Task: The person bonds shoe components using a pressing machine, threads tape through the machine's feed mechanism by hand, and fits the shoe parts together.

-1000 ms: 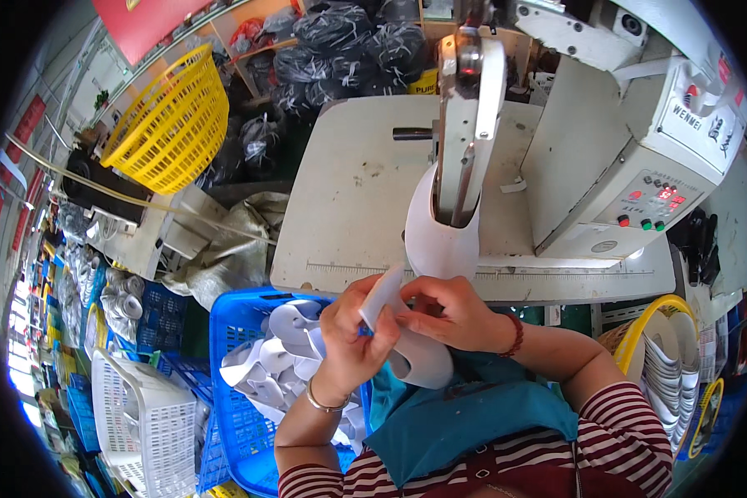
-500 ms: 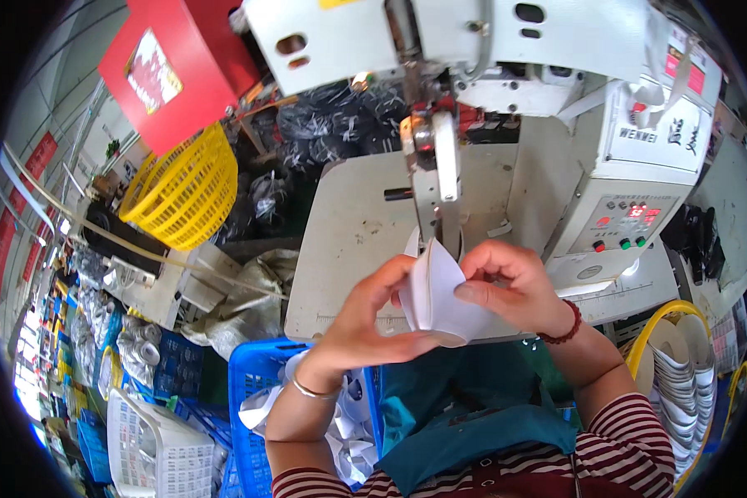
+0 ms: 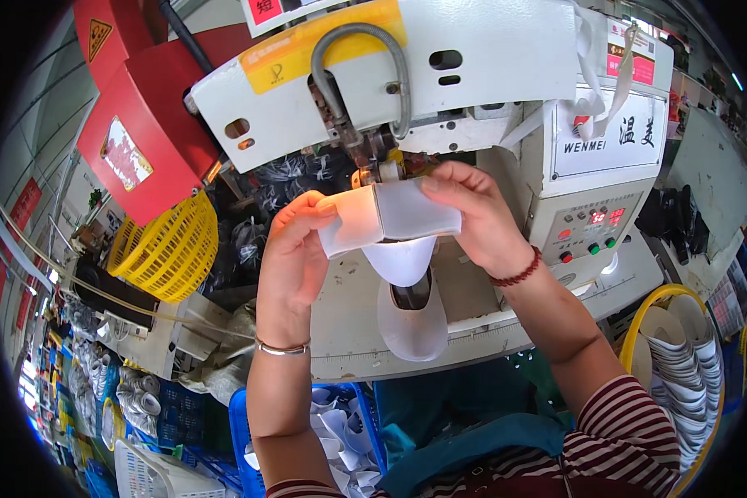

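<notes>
Machine (image 3: pixel 440 75) head fills the top of view, white housing with a grey curved tube; the white fabric piece (image 3: pixel 390 217) is held up right under its working point, just in front of the metal parts there. Left hand (image 3: pixel 295 249) pinches the left end of the piece, right hand (image 3: pixel 477 217) pinches the right end, both grips clenched on it, cloth stretched flat between them

Risks, as I read it: fingertips sit very near the working point, so a slip or an early start could catch a finger; uneven tension between the two grips could skew the piece or let it fold

White shoe form (image 3: pixel 411 303) hangs below the piece over the surface (image 3: pixel 490 319); can't tell if the cloth is joined to it or just overlapping

Hard to see: the needle or tool itself, blocked by the cloth and fingers. Yellow basket (image 3: pixel 170 249) contents not visible, blue crate (image 3: pixel 349 432) of white cut pieces partly behind the left forearm, stack of white pieces in the yellow bin (image 3: pixel 681 365) cut off at the right rim
</notes>
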Motion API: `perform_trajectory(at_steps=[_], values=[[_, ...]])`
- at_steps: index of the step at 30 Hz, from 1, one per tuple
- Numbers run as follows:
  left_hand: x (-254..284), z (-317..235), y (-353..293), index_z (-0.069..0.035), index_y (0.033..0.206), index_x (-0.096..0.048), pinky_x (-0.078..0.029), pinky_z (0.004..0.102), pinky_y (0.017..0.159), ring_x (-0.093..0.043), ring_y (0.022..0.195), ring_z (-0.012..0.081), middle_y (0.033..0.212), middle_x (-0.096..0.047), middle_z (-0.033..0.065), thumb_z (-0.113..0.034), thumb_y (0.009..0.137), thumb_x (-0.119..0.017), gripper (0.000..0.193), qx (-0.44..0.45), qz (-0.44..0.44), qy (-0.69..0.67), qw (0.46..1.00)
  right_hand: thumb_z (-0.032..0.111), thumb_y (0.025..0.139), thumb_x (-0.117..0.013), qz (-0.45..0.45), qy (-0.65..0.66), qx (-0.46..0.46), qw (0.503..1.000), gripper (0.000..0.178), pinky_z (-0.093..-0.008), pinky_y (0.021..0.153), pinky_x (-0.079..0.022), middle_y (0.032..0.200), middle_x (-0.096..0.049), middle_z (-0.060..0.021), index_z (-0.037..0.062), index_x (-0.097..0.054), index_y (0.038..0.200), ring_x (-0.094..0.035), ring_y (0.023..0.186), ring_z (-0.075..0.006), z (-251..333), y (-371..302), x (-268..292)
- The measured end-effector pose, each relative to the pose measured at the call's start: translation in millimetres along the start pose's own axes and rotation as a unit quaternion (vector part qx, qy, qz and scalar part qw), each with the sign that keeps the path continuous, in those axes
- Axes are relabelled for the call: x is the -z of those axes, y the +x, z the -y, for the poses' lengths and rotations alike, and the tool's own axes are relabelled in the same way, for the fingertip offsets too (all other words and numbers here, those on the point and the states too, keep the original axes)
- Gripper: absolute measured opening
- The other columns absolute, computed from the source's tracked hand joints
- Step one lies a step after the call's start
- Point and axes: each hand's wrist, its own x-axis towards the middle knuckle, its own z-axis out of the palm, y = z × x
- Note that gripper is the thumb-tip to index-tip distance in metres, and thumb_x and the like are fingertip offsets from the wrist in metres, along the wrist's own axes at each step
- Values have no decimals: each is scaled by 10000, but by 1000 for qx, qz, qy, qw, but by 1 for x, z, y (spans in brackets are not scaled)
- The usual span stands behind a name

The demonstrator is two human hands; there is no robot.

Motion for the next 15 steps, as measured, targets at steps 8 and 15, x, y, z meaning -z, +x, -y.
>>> perform_trajectory(at_steps=[8, 15], values=[[11, 7, 22, -52, 761, -557, -439, 234, 705, -550, 726, 106, 771, -580, 25, -53, 785, -566, 26, -3, -5, -49, 999, 132, 808, -671, -66, -18, 14, 998, 82, -207, 573, -412, 747, -641, -6, 54, -662, 831, -564, 654, -62, -9, 16, 0], [17, 11, 29, -40, 796, -584, -445, 250, 724, -564, 752, 122, 805, -598, 36, -72, 792, -562, 39, 15, -14, -76, 997, 128, 798, -678, -80, 9, -3, 997, 87, -210, 544, -382, 719, -634, -6, 41, -669, 796, -540, 629, -59, -10, 24, 0]])
